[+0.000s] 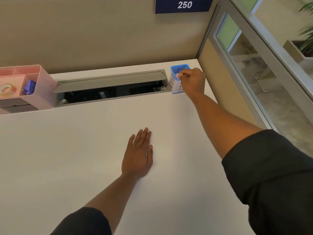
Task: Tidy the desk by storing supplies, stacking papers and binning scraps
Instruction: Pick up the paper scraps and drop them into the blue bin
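Observation:
My right hand (193,80) reaches to the desk's far right corner and pinches a small pale scrap (177,75) over the open mouth of a small blue mesh bin (176,83) wrapped in white paper with handwriting. My left hand (138,153) lies flat, palm down, on the white desk (67,158) near its middle and holds nothing. A pink organiser (40,82) stands at the far left; a tape roll (6,89) and a purple-blue clip-like item (30,87) sit in its compartments.
A grey cable tray (110,89) with its lid raised runs along the back edge between organiser and bin. A beige partition rises behind the desk, with a blue "250" sign (183,5). A glass panel borders the right side.

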Available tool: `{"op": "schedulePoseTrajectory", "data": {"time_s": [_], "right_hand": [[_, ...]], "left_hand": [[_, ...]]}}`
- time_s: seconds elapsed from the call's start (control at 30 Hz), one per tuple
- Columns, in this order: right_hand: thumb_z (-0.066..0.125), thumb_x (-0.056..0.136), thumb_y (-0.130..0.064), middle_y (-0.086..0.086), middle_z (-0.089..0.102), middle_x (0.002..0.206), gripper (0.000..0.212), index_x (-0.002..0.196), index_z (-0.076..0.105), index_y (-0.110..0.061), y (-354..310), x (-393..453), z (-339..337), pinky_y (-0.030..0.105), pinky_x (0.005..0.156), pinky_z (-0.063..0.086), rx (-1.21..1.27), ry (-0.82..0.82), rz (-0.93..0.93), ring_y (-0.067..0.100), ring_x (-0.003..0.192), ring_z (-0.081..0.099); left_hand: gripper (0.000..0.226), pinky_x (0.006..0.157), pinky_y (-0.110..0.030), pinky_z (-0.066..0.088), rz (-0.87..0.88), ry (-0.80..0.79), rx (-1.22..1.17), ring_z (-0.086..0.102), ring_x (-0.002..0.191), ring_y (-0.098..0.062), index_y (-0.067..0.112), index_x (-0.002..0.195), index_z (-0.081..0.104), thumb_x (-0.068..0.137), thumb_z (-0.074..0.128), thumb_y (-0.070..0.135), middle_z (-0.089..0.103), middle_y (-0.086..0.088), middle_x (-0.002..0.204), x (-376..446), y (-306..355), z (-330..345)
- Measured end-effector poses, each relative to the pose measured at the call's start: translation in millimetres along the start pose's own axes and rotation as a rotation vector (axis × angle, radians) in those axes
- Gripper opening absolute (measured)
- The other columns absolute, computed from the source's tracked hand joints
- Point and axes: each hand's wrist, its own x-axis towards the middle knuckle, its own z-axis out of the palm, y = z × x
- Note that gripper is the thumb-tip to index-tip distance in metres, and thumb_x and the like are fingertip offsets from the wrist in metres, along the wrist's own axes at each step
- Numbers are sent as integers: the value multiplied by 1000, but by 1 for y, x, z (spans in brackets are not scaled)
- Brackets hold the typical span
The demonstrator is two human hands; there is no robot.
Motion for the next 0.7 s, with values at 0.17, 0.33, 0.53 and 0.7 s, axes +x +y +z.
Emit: {"op": "schedulePoseTrajectory", "data": {"time_s": [0.17,0.33,0.53,0.7], "right_hand": [[56,82,-12,8,72,103,22,91,77,-13,-5,35,2,34,67,56,-92,-43,70,27,83,69],[66,85,-16,7,71,108,19,101,73,-10,-4,55,3,35,77,58,-216,-119,91,24,92,69],[66,84,-12,9,68,114,24,106,74,-13,-4,64,0,38,82,58,-270,-142,63,26,96,68],[76,76,-26,6,67,106,17,93,72,-23,-10,60,-4,32,67,53,-345,-94,21,21,88,65]], "left_hand": [[56,126,-36,6,4,-3,-5,1,154,-5,22,160,18,105,20,35,10,10,167,1,0,0],[56,126,-37,7,2,-2,-28,1,153,-4,22,159,19,105,20,35,11,10,167,0,0,-1],[56,126,-37,8,-2,-2,-31,1,153,-4,22,159,20,104,21,36,12,10,167,1,1,-2],[56,126,-37,7,3,-4,-37,2,154,-4,22,159,21,105,21,35,12,10,167,0,1,-3]]}}
